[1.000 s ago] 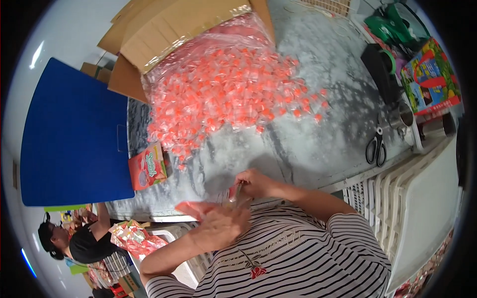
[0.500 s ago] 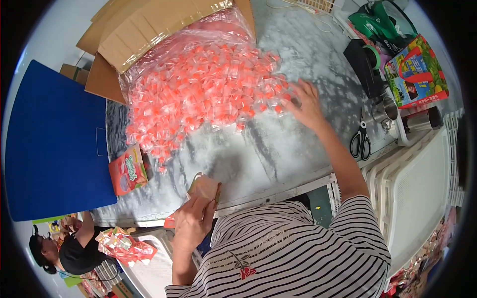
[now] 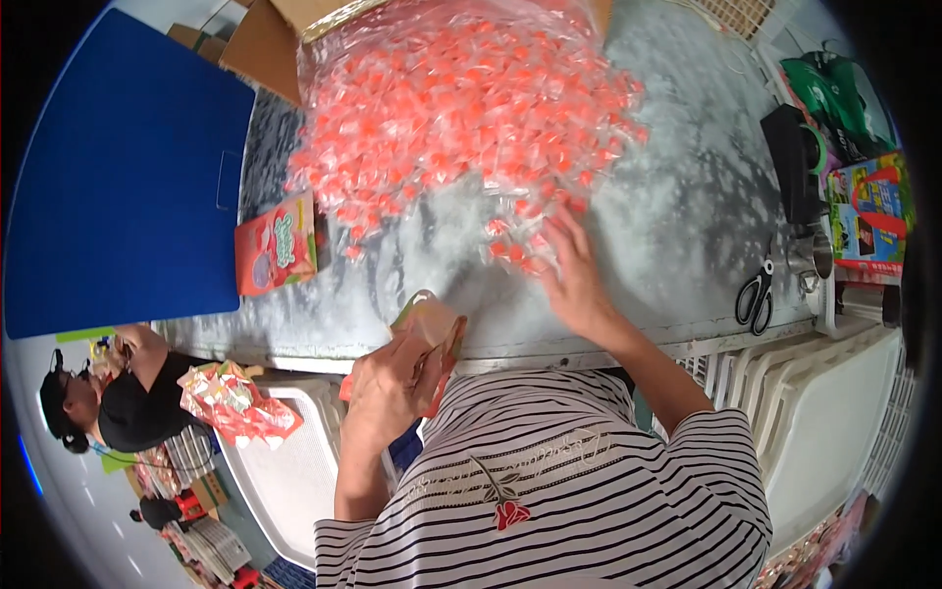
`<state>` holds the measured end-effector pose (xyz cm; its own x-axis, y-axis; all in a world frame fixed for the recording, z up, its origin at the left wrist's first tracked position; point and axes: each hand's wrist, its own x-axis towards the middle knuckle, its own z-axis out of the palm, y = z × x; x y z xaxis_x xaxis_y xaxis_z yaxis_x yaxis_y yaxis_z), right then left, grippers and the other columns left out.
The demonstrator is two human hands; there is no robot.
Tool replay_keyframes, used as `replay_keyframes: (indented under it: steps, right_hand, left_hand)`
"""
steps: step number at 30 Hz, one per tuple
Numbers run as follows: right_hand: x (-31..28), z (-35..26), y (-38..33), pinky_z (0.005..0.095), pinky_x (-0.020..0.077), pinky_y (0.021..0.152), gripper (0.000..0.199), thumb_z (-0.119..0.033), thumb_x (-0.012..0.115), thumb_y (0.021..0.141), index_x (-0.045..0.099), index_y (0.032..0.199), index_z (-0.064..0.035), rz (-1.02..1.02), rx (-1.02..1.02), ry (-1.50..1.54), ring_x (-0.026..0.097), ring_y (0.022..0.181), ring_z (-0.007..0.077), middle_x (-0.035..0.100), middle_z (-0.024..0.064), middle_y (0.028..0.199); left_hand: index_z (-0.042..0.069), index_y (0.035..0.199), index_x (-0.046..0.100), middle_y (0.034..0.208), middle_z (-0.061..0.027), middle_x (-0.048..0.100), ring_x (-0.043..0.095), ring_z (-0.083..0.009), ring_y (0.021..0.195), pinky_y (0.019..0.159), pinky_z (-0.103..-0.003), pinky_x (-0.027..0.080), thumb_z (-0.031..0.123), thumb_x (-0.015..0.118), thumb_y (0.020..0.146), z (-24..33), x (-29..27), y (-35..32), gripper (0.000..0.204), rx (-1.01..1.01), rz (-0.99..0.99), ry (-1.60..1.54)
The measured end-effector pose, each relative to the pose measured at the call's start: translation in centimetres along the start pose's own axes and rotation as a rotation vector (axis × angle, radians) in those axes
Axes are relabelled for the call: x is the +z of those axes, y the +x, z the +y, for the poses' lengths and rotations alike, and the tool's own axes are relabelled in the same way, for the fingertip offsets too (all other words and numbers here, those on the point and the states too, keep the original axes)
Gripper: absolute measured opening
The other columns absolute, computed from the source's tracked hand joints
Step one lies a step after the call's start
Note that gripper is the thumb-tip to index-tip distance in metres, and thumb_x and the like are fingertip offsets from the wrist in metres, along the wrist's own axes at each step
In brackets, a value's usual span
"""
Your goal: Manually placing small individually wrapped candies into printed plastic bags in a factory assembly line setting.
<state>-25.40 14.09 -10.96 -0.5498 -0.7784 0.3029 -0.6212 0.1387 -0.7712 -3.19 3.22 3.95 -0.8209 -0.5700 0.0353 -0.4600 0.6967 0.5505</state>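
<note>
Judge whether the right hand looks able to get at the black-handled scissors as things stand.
Probably yes: the right hand is at the small wrapped pieces, and I see nothing between it and the scissors, whose handles lie uncovered on the tabletop.

A mottled grey table [image 3: 687, 250] — blue panel [image 3: 118, 177] at its left.

Ref: heap of red-orange, clear-wrapped small pieces [image 3: 442, 108]. Room to pass: mottled grey tabletop [image 3: 692, 216] right of heap, plus strip on its near side. Strip partly taken by bare right hand [image 3: 577, 280] at heap's near edge, bare left hand [image 3: 388, 388] with red pouch [image 3: 427, 322] nearer. Blockers: brown cardboard box [image 3: 263, 49] behind heap; flat blue panel [image 3: 128, 177], left; black-handled scissors [image 3: 755, 296], near-right.
</note>
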Motion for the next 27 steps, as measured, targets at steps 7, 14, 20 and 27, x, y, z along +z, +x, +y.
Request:
replay_keyframes:
  steps: [7, 14, 20, 27]
  right_hand:
    - [-3.8, 2.6, 0.7, 0.0278, 0.0451, 0.093, 0.027, -0.013, 0.045, 0.101, 0.058, 0.12, 0.0016, 0.072, 0.319, 0.476, 0.058, 0.103, 0.0132, 0.064, 0.0091, 0.111]
    - [-2.5, 1.3, 0.8, 0.0247, 0.0455, 0.085, 0.025, -0.005, 0.045, 0.099, 0.058, 0.12, -0.0008, -0.02, -0.052, 0.197, 0.059, 0.098, 0.0128, 0.063, 0.0085, 0.113]
    - [-0.2, -1.2, 3.7, 0.0368, 0.0411, 0.101, 0.034, -0.001, 0.049, 0.09, 0.053, 0.124, -0.0015, -0.313, -0.252, 0.023, 0.047, 0.124, 0.032, 0.05, 0.015, 0.133]
    - [-0.4, -0.5, 1.5, 0.041, 0.0379, 0.105, 0.031, -0.003, 0.051, 0.089, 0.055, 0.12, -0.0004, -0.411, -0.331, -0.202, 0.04, 0.129, 0.0336, 0.048, 0.0132, 0.135]
  left_hand:
    - [0.003, 0.076, 0.058, 0.067, -0.0139, 0.06, 0.059, -0.0323, 0.052, 0.048, -0.038, 0.046, 0.008, 0.068, 0.081, -1.9, -0.9, -2.1, 0.012, -0.166, 0.021, 0.017]
    - [0.0, 0.09, 0.064, 0.066, -0.0124, 0.061, 0.059, -0.0211, 0.053, 0.051, -0.031, 0.046, 0.004, 0.068, 0.08, -2.7, -1.3, -2.6, 0.012, -0.197, 0.079, 0.006]
    - [0.003, 0.104, 0.063, 0.072, -0.0145, 0.064, 0.064, -0.0306, 0.059, 0.053, -0.037, 0.05, 0.008, 0.068, 0.081, -2.3, -0.6, -2.7, 0.024, -0.154, 0.06, -0.034]
    - [0.001, 0.116, 0.063, 0.078, -0.0154, 0.066, 0.065, -0.0307, 0.062, 0.055, -0.037, 0.051, 0.01, 0.069, 0.081, -2.6, -0.5, -3.2, 0.037, -0.189, 0.047, -0.026]
